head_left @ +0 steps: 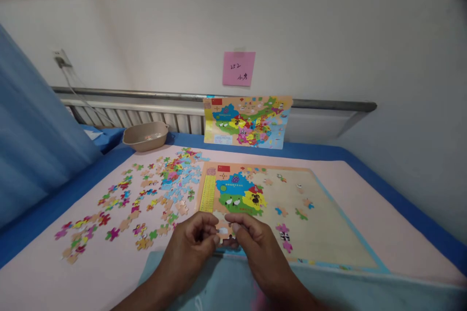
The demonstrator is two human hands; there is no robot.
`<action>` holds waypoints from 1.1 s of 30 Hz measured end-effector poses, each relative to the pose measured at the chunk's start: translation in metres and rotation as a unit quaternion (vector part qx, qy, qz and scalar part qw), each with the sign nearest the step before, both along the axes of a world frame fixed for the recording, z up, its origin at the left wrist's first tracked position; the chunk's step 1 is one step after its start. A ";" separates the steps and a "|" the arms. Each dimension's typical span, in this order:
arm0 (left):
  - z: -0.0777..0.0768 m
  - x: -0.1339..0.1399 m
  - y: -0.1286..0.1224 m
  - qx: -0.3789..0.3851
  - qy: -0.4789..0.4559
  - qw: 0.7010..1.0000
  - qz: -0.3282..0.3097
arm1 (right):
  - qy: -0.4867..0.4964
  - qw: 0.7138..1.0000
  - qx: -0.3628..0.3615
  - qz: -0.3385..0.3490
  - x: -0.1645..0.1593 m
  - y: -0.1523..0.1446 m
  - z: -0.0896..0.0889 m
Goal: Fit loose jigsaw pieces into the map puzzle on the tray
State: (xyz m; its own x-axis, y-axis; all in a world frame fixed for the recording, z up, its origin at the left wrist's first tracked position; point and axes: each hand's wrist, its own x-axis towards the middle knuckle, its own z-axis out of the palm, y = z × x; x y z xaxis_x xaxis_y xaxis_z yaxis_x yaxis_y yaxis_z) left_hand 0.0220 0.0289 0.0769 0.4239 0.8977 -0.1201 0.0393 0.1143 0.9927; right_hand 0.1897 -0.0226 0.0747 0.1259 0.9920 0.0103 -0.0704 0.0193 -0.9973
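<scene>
My left hand (pixel 195 238) and my right hand (pixel 254 240) meet over the near left part of the puzzle board (pixel 314 233). Between their closed fingers is a small joined group of peach puzzle pieces (pixel 223 230) with a white patch; the fingers hide its edges. Beyond my hands, the board's upper left holds a fitted map section (pixel 235 189) in blue, green and yellow. A panda puzzle section (pixel 284 238) lies on the board to the right of my right hand. Several loose pieces (pixel 301 213) are scattered over the board's bare tan surface.
Many loose puzzle pieces (pixel 140 204) spread over the pink sheet left of the board. A beige basin (pixel 146 136) stands at the back left. The printed map picture (pixel 248 124) leans upright below a metal rail (pixel 335 105) on the wall. A blue curtain (pixel 32 131) hangs at left.
</scene>
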 end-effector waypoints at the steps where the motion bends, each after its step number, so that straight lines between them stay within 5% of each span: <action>1: -0.001 0.000 0.000 -0.001 -0.001 1.000 -0.001 | 0.005 1.000 0.003 0.000 0.000 0.000 0.000; 9: -0.012 0.000 0.006 0.007 0.000 1.000 -0.008 | 0.059 0.998 0.014 0.013 -0.004 0.002 -0.003; 17: -0.007 0.005 0.001 0.009 -0.022 0.999 0.025 | 0.043 0.999 -0.023 0.011 0.001 0.002 -0.009; 33: -0.017 -0.003 0.008 0.007 0.004 0.999 -0.033 | 0.020 1.000 -0.013 0.004 -0.004 0.001 -0.004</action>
